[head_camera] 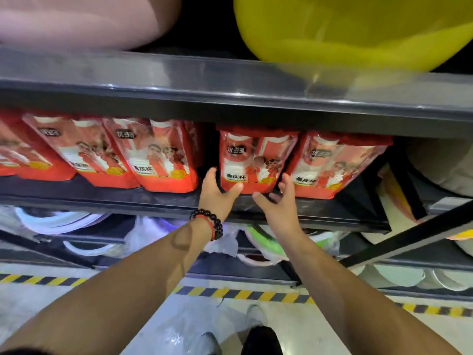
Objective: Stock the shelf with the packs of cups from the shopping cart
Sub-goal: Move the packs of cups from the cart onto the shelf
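Note:
Several red packs of cups stand in a row on the dark middle shelf [179, 201]. One pack [256, 160] stands upright in the gap between the left group [156, 155] and a pack at the right [332, 162]. My left hand [217, 190], with a bead bracelet on the wrist, grips this pack's lower left corner, thumb on its front. At the pack's lower right my right hand [279, 201] is open with spread fingers, just off the pack. The shopping cart is out of view.
The shelf above [230, 98] overhangs the packs and carries a yellow basin [358, 29] and a pink one [76, 19]. Lower shelves hold bagged white plates [64, 221]. A black diagonal brace [409, 234] crosses at right. Yellow-black tape [243, 294] marks the floor.

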Available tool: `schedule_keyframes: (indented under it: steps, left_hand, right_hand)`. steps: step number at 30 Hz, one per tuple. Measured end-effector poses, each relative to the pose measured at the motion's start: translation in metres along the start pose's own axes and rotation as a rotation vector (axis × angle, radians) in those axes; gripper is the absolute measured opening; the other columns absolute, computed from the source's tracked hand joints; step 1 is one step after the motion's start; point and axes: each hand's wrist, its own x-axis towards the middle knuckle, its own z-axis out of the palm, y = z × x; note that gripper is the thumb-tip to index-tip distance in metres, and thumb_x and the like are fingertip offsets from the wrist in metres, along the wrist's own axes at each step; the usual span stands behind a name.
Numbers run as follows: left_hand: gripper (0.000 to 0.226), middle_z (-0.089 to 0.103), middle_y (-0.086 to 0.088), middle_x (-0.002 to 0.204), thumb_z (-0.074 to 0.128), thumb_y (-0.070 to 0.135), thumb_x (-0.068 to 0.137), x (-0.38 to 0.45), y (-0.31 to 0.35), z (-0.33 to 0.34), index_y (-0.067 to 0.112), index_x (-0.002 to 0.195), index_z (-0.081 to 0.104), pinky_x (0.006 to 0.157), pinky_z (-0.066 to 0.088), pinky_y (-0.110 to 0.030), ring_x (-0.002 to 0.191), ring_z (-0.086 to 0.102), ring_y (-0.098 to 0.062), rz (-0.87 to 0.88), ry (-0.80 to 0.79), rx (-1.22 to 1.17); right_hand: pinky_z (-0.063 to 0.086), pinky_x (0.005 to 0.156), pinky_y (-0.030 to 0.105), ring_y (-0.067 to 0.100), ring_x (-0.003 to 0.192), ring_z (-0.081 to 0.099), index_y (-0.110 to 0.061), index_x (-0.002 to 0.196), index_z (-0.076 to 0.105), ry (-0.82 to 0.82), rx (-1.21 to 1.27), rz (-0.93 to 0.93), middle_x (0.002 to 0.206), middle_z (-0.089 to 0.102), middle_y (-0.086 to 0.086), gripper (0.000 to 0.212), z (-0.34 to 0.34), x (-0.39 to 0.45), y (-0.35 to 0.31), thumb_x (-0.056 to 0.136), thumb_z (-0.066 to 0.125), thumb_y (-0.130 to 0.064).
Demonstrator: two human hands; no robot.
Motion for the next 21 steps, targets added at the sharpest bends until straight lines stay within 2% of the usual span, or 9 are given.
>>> schedule_keyframes:
  steps: [2,4,7,10,12,15,16,18,21]
  left_hand:
    - [0.066,0.061,-0.006,0.129,0.074,0.052,0.068,0.003,0.009,-0.005,0.022,0.121,0.050,0.106,0.045,-0.046,0.120,0.058,-0.020,0.023,-0.089,-0.042]
    - [0.072,0.061,-0.011,0.125,0.073,0.056,0.065,0.010,0.011,-0.008,0.014,0.120,0.051,0.105,0.046,-0.046,0.117,0.060,-0.024,0.024,-0.117,-0.072]
    - [0.053,0.064,-0.011,0.121,0.077,0.036,0.081,0.021,0.004,-0.009,0.010,0.121,0.053,0.104,0.048,-0.043,0.113,0.062,-0.022,0.064,-0.137,-0.060]
    - [0.030,0.068,0.007,0.102,0.075,0.026,0.087,0.029,-0.003,-0.011,0.019,0.110,0.057,0.094,0.052,-0.025,0.095,0.066,-0.005,0.091,-0.169,-0.041]
    - [0.025,0.070,0.009,0.101,0.074,0.022,0.088,0.036,-0.003,-0.014,0.021,0.110,0.063,0.091,0.052,-0.018,0.093,0.067,0.001,0.138,-0.215,-0.028]
    - [0.031,0.073,-0.007,0.113,0.070,0.017,0.092,0.044,0.001,-0.016,0.009,0.121,0.067,0.099,0.051,-0.030,0.106,0.068,-0.017,0.160,-0.265,-0.006]
    - [0.032,0.072,-0.009,0.114,0.069,0.018,0.092,0.046,0.001,-0.016,0.007,0.122,0.067,0.098,0.050,-0.030,0.108,0.068,-0.020,0.150,-0.257,0.003]
    - [0.033,0.073,-0.008,0.114,0.069,0.019,0.092,0.047,0.001,-0.014,0.006,0.122,0.067,0.095,0.050,-0.027,0.107,0.068,-0.021,0.130,-0.232,0.017]
    - [0.033,0.072,-0.008,0.113,0.069,0.020,0.092,0.046,-0.001,-0.010,0.007,0.121,0.065,0.099,0.052,-0.036,0.106,0.068,-0.022,0.115,-0.202,0.006]
  right_hand:
    - [0.049,0.105,0.041,0.025,0.126,0.056,-0.020,0.157,0.021,0.036,0.011,0.002,0.149,0.045,-0.001,0.089,0.006,0.005,-0.004,0.088,0.078,-0.018]
    - [0.048,0.106,0.051,0.029,0.126,0.059,-0.014,0.149,0.032,0.042,-0.012,-0.016,0.141,0.057,0.011,0.077,0.010,0.011,-0.005,0.087,0.077,-0.015]
    - [0.053,0.094,0.059,0.026,0.106,0.068,-0.018,0.128,0.043,0.039,-0.110,0.004,0.115,0.071,0.005,0.057,0.012,0.020,-0.006,0.084,0.079,-0.023]
    - [0.054,0.095,0.058,0.024,0.106,0.068,-0.020,0.116,0.044,0.039,-0.078,0.064,0.114,0.069,0.003,0.052,0.016,0.030,-0.002,0.081,0.082,-0.023]
    - [0.054,0.096,0.057,0.025,0.107,0.068,-0.021,0.114,0.045,0.053,-0.053,0.077,0.114,0.069,0.004,0.053,0.019,0.036,0.000,0.079,0.084,-0.022]
    - [0.055,0.095,0.056,0.027,0.106,0.068,-0.021,0.116,0.045,0.094,-0.047,0.081,0.113,0.068,0.004,0.052,0.025,0.041,0.005,0.080,0.083,-0.024]
    - [0.055,0.095,0.055,0.026,0.104,0.068,-0.021,0.114,0.046,0.113,-0.044,0.073,0.112,0.068,0.003,0.050,0.026,0.042,0.006,0.081,0.083,-0.023]
    - [0.055,0.096,0.053,0.025,0.103,0.068,-0.023,0.111,0.046,0.144,-0.048,0.056,0.110,0.068,0.002,0.046,0.029,0.044,0.007,0.082,0.082,-0.021]
    - [0.055,0.095,0.054,0.029,0.103,0.068,-0.021,0.112,0.045,0.154,-0.071,0.047,0.111,0.068,0.006,0.045,0.031,0.046,0.009,0.084,0.080,-0.018]
